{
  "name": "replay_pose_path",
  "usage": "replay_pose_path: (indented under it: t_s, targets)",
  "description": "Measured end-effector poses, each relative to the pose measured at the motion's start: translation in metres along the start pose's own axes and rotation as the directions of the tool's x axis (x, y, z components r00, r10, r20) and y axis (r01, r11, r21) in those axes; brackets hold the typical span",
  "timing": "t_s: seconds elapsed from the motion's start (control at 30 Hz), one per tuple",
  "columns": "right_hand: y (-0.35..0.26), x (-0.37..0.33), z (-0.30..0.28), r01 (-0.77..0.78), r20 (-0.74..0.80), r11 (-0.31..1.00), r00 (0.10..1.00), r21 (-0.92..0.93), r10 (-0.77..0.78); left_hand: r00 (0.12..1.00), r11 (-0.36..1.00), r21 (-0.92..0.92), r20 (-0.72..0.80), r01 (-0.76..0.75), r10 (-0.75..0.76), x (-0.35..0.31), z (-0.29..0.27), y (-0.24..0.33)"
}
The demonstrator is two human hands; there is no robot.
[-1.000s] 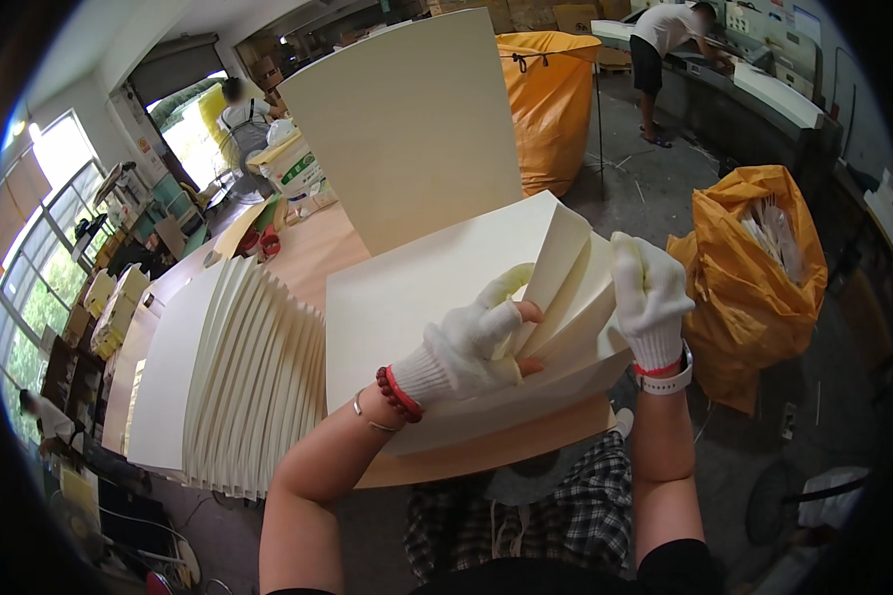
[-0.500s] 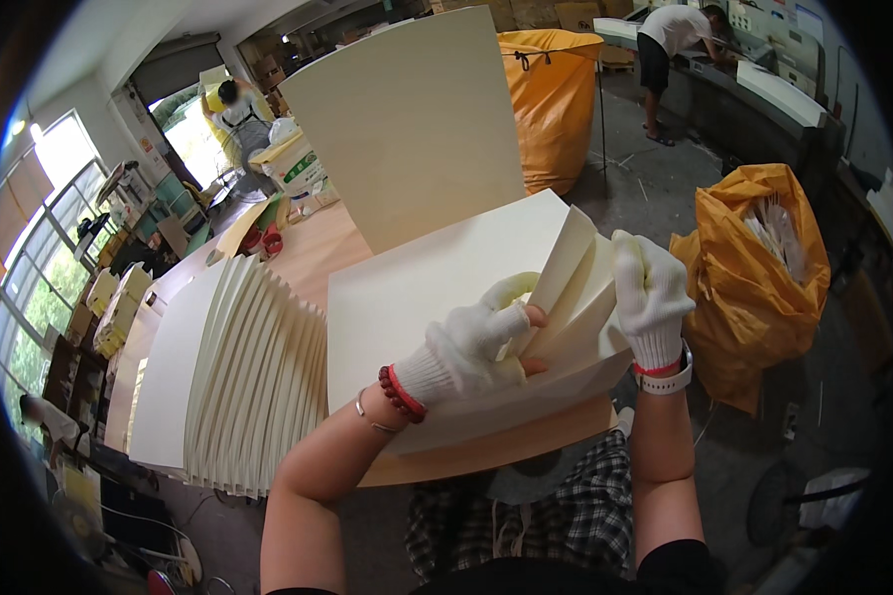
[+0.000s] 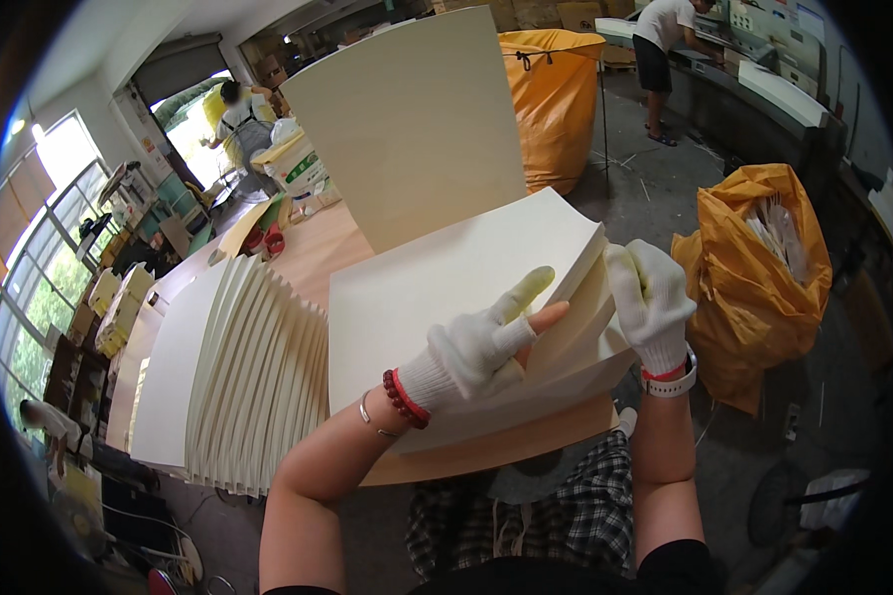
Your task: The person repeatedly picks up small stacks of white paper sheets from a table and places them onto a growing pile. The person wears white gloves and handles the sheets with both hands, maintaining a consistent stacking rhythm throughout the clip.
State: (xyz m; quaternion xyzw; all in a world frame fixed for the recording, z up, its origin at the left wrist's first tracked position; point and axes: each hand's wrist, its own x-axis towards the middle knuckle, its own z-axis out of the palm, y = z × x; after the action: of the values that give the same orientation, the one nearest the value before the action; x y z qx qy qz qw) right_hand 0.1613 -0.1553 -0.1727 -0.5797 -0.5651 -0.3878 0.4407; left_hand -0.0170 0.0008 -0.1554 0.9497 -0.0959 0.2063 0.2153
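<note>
A stack of large cream-white paper sheets (image 3: 437,278) lies before me, its right-hand edge bent up and its layers parted. My left hand (image 3: 476,347), in a white glove with bare fingertips showing, rests at that lifted edge with its thumb raised and forefinger stretched apart from it. Closed on the right end of the lifted sheets is my gloved right hand (image 3: 650,302); its fingertips are partly hidden. On the left stands a fanned pile of similar sheets (image 3: 184,362) in staggered layers. Behind the stack rises a big upright pale board (image 3: 417,129).
The pinkish-tan table (image 3: 313,243) carries red tape rolls (image 3: 263,240) and a white box (image 3: 293,164). An orange sack (image 3: 754,268) stands on the floor at right, with a larger orange bag (image 3: 556,109) behind. One person (image 3: 660,50) bends over a machine; another (image 3: 238,109) is by the doorway.
My left thumb has lifted off the sheets and its fingers have spread. The parted sheets have come closer together. My right hand stays at the edge, shifted slightly.
</note>
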Motion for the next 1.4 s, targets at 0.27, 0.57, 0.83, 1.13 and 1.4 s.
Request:
replay_pose_path:
  t_s: [0.27,0.57,0.83,1.13,1.4]
  targets:
    - [-0.001,-0.005,0.007,-0.023,-0.113,0.997,0.993,-0.072,0.015,0.985,0.99,0.099,0.125,0.104,-0.116,0.008,-0.004,-0.004]
    - [-0.002,-0.003,0.007,0.028,-0.134,0.993,0.99,-0.113,-0.043,0.982,0.985,0.042,0.086,0.167,-0.17,0.007,-0.007,0.002]
    - [0.0,-0.003,0.013,0.021,-0.188,0.996,0.981,-0.088,-0.037,0.984,0.997,0.065,0.169,0.051,-0.061,0.005,-0.002,-0.003]
    - [0.0,-0.01,0.016,-0.205,-0.106,0.973,0.971,0.104,0.216,0.999,0.999,0.017,0.004,0.032,-0.032,0.006,0.003,-0.002]
    - [-0.001,-0.006,0.015,0.087,-0.189,0.986,0.975,-0.145,-0.114,0.997,0.999,0.05,0.08,0.018,-0.022,0.007,-0.001,0.003]
